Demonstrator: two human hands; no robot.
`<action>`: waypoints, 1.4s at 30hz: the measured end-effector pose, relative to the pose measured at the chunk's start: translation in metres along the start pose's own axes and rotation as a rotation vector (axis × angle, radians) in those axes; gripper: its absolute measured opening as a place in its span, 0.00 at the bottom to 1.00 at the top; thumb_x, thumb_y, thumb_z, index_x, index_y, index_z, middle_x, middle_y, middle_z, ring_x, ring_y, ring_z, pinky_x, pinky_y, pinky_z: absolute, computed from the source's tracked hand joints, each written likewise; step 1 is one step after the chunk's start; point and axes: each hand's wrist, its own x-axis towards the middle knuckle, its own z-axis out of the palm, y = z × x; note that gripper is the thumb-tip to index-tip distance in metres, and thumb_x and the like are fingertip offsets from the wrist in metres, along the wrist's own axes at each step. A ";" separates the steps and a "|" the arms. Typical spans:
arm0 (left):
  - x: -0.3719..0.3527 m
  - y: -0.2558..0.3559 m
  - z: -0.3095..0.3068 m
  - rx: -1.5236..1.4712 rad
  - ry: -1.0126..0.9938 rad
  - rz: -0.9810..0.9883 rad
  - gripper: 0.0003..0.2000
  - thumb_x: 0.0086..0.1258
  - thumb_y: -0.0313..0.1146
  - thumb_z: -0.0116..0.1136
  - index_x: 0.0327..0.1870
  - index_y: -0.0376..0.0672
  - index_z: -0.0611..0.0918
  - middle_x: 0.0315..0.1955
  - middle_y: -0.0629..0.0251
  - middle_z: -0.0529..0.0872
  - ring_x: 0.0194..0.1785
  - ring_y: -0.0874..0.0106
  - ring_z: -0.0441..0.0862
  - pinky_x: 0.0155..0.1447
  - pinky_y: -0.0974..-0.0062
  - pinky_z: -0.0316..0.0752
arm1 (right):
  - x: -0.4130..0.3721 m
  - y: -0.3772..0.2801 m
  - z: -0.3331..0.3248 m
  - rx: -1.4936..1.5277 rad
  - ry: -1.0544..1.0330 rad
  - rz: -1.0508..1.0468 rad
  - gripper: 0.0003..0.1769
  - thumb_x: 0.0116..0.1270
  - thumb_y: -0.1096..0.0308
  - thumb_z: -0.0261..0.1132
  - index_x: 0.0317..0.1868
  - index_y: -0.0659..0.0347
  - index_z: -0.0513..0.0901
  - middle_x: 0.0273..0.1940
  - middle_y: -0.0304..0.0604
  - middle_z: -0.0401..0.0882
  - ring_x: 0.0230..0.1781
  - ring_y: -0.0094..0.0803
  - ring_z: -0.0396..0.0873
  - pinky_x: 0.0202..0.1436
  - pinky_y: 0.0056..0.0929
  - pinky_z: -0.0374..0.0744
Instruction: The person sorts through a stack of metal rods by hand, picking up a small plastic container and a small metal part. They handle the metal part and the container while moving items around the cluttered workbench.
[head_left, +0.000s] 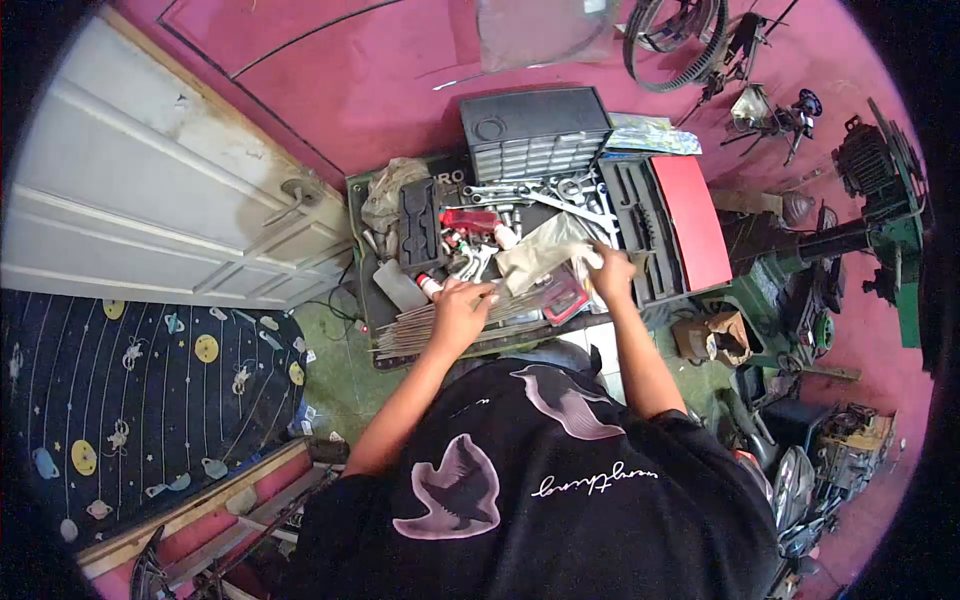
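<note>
My left hand (462,312) rests on a bundle of thin metal rods (420,328) lying across the near edge of an open toolbox (355,195); its fingers press down on the rods. My right hand (612,272) grips a crumpled beige plastic bag (545,250) over the toolbox. Wrenches (535,192), a red tool (468,220) and small bottles (428,285) fill the box between the hands.
A grey organiser case (535,130) stands behind the toolbox, with a red-lidded case (695,220) to the right. A white door (150,190) lies at left, a patterned mattress (130,400) lower left. Green machine parts (860,240) and a belt (675,50) crowd the right side.
</note>
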 end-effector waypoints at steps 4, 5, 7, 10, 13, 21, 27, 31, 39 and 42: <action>0.006 0.035 0.006 -0.319 0.080 -0.197 0.09 0.61 0.30 0.71 0.42 0.40 0.88 0.34 0.58 0.89 0.37 0.64 0.86 0.47 0.69 0.78 | 0.002 0.074 -0.012 -0.219 0.009 0.443 0.26 0.60 0.52 0.71 0.61 0.33 0.81 0.59 0.39 0.80 0.61 0.48 0.74 0.60 0.69 0.66; 0.007 0.042 0.009 -0.292 0.066 -0.204 0.08 0.65 0.28 0.67 0.43 0.36 0.86 0.34 0.57 0.90 0.37 0.70 0.88 0.47 0.73 0.79 | 0.004 0.086 -0.015 -0.172 -0.042 0.428 0.27 0.60 0.51 0.72 0.61 0.32 0.80 0.58 0.38 0.81 0.62 0.47 0.74 0.63 0.71 0.63; 0.014 0.070 0.008 -0.429 0.042 -0.242 0.08 0.67 0.27 0.66 0.43 0.35 0.85 0.35 0.58 0.90 0.39 0.72 0.87 0.47 0.74 0.78 | 0.010 0.103 -0.017 -0.126 -0.163 0.431 0.28 0.59 0.49 0.72 0.62 0.30 0.80 0.55 0.36 0.83 0.64 0.45 0.73 0.66 0.75 0.58; 0.022 0.099 0.014 -0.536 0.009 -0.244 0.09 0.71 0.26 0.62 0.48 0.33 0.82 0.38 0.60 0.90 0.43 0.77 0.86 0.49 0.77 0.77 | 0.013 0.118 -0.011 -0.056 -0.020 0.464 0.24 0.61 0.50 0.70 0.59 0.36 0.83 0.50 0.43 0.86 0.56 0.43 0.79 0.63 0.70 0.61; 0.026 0.110 0.031 -0.619 0.116 -0.273 0.15 0.71 0.27 0.62 0.56 0.35 0.78 0.39 0.60 0.90 0.43 0.76 0.86 0.49 0.78 0.76 | 0.007 0.133 -0.018 -0.344 -0.003 0.300 0.19 0.65 0.51 0.65 0.57 0.34 0.84 0.54 0.43 0.81 0.59 0.43 0.73 0.62 0.63 0.61; 0.031 0.140 0.059 -0.809 0.280 -0.379 0.11 0.75 0.34 0.60 0.48 0.34 0.83 0.35 0.67 0.88 0.39 0.82 0.81 0.46 0.82 0.73 | 0.008 0.162 -0.040 -0.406 -0.106 0.058 0.10 0.59 0.61 0.68 0.42 0.45 0.88 0.42 0.40 0.86 0.53 0.43 0.75 0.62 0.65 0.60; 0.024 0.145 0.078 -0.676 0.348 -0.381 0.08 0.72 0.29 0.63 0.45 0.33 0.82 0.37 0.68 0.87 0.39 0.83 0.80 0.45 0.82 0.73 | 0.040 0.097 -0.087 0.070 -0.152 0.051 0.11 0.67 0.62 0.67 0.47 0.54 0.84 0.39 0.44 0.88 0.42 0.36 0.84 0.58 0.54 0.70; 0.029 0.145 0.088 -0.755 0.374 -0.348 0.07 0.68 0.24 0.64 0.44 0.36 0.81 0.37 0.68 0.86 0.40 0.81 0.81 0.45 0.82 0.74 | 0.050 0.033 -0.095 0.870 -0.471 -0.126 0.19 0.68 0.64 0.68 0.57 0.59 0.79 0.38 0.44 0.86 0.38 0.27 0.83 0.43 0.27 0.79; 0.020 0.124 0.113 -0.879 0.335 -0.456 0.05 0.69 0.22 0.61 0.43 0.38 0.83 0.35 0.72 0.85 0.38 0.83 0.79 0.43 0.81 0.74 | 0.018 -0.036 -0.098 0.983 -0.779 -0.232 0.13 0.73 0.68 0.65 0.54 0.61 0.78 0.32 0.33 0.81 0.30 0.16 0.76 0.33 0.21 0.76; 0.012 0.120 0.115 -0.932 0.303 -0.602 0.07 0.73 0.28 0.58 0.46 0.38 0.85 0.34 0.74 0.86 0.36 0.85 0.77 0.41 0.83 0.71 | 0.011 -0.024 -0.083 1.073 -0.787 -0.215 0.13 0.72 0.68 0.66 0.53 0.63 0.79 0.33 0.34 0.83 0.32 0.17 0.78 0.36 0.21 0.78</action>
